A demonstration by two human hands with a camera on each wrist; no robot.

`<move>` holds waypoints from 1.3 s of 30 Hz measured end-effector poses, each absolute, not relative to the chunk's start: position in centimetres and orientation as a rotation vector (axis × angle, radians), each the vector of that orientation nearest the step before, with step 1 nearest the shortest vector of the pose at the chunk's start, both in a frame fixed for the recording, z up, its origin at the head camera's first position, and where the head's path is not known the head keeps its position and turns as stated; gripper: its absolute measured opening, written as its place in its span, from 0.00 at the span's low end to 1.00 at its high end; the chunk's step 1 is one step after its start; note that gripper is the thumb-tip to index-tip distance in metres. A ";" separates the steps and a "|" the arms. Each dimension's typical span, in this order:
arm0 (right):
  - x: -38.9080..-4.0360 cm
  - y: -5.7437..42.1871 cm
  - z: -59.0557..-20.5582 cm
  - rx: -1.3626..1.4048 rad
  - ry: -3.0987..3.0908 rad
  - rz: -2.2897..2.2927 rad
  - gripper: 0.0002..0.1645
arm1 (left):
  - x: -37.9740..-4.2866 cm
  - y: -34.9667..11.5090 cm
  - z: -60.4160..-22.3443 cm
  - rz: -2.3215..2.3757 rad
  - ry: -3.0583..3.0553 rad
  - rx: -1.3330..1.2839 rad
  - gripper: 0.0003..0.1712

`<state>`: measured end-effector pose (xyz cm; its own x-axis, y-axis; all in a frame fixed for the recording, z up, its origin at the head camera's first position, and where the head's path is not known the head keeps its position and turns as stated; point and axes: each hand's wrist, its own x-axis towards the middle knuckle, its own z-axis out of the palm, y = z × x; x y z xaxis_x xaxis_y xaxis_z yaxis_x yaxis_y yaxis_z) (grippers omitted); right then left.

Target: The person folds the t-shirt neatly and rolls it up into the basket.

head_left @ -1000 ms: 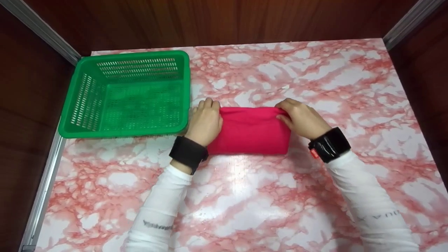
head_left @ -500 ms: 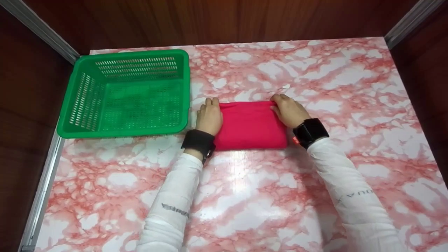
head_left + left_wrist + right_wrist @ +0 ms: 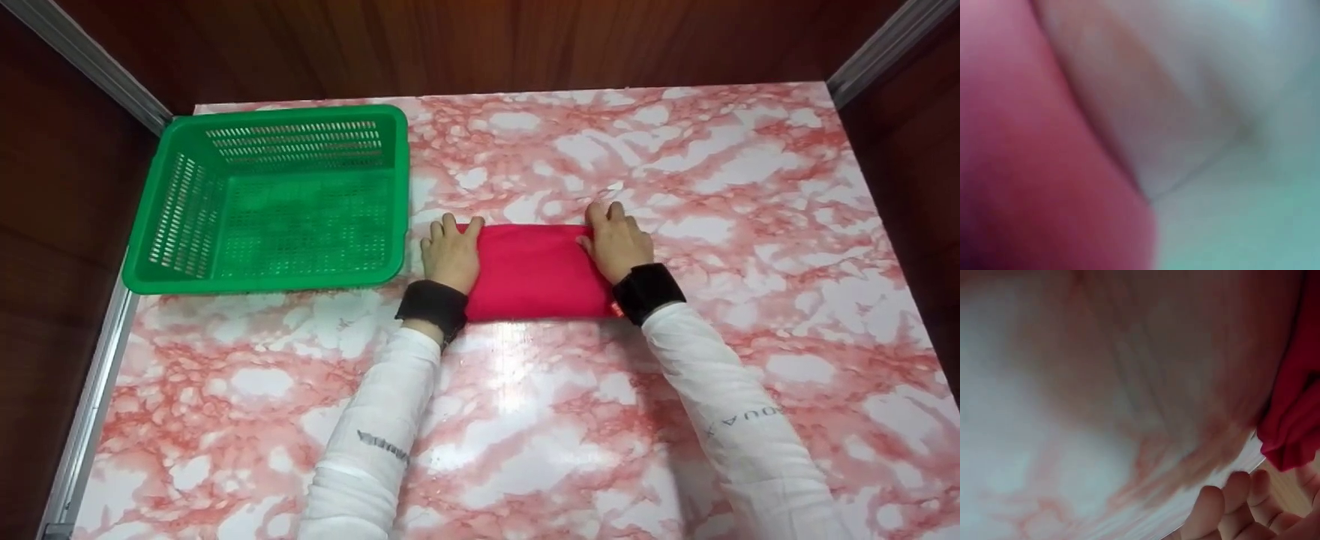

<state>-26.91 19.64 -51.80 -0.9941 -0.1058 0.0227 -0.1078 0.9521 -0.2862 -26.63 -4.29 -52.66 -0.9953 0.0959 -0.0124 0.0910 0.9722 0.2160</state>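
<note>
A bright pink-red folded cloth (image 3: 536,271) lies as a flat rectangle in the middle of the table in the head view. My left hand (image 3: 451,259) rests along its left edge with fingers spread, touching its top left corner. At the other side, my right hand (image 3: 619,244) touches the right edge, its fingers extended past the top right corner. The right wrist view shows several fingertips (image 3: 1210,509) apart from the bunched cloth edge (image 3: 1292,433), the thumb near it. In the blurred left wrist view, the cloth (image 3: 1044,157) fills the left side, against the hand.
A green plastic basket (image 3: 401,195) with slotted walls and nothing inside stands at the back left, close to my left hand. The table (image 3: 525,450) has a red and white marbled top. Dark wooden panels (image 3: 480,45) enclose its back and sides.
Both hands have loosened from pinching the top corners to spread fingers at the sides. The cloth has shifted slightly away and lies flatter; my right hand has moved left, my left slightly right.
</note>
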 end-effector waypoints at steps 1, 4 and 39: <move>-26.7 19.6 -51.8 0.187 -3.096 0.445 0.18 | -26.5 -4.3 -52.6 0.327 3.084 0.150 0.23; -26.2 19.5 -52.0 0.249 -3.078 0.427 0.13 | -26.2 -4.3 -52.4 0.298 3.058 0.167 0.23; -14.2 21.8 -52.9 0.244 -2.919 0.829 0.33 | -14.8 -8.4 -52.7 0.834 3.049 0.065 0.28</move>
<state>-14.19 21.81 -52.85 -0.9824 -0.1269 0.1369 -0.1799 0.8392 -0.5132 -14.81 -8.36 -52.71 -0.9989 0.0346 0.0302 0.0451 0.8600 0.5083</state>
